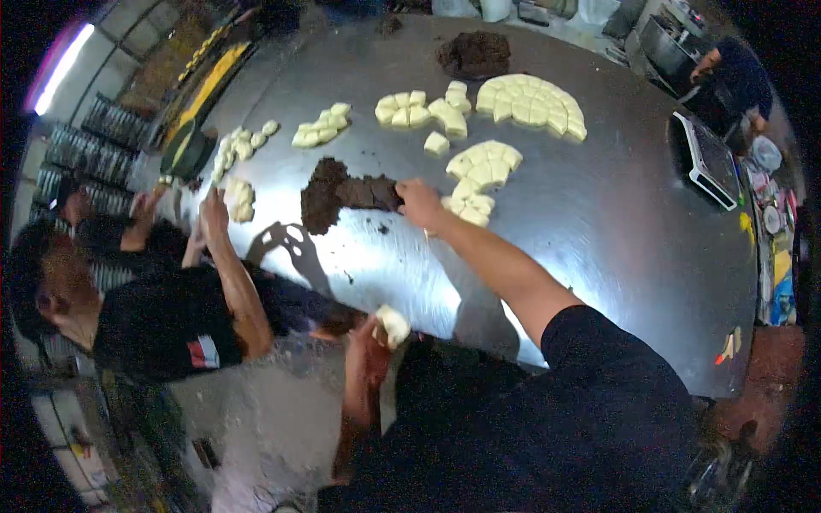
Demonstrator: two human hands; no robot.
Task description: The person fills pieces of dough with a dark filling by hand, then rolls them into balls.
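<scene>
Black sleeve (603, 355) nearest; left grip (368, 349) clamped on dough piece (393, 327); right grip (419, 205) touching dark mass (368, 193), closure unclear.

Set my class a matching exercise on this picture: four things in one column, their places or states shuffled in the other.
1. The person's bare left hand
2. The person's bare right hand
3. Large dark-brown rounded lump
4. White-edged flat rectangular device

A. Near the far edge of the grey metal table
B. Holding a pale dough piece
C. At the table's right side
D. Touching dark-brown crumbly mass

Pairs: 1-B; 2-D; 3-A; 4-C
</scene>
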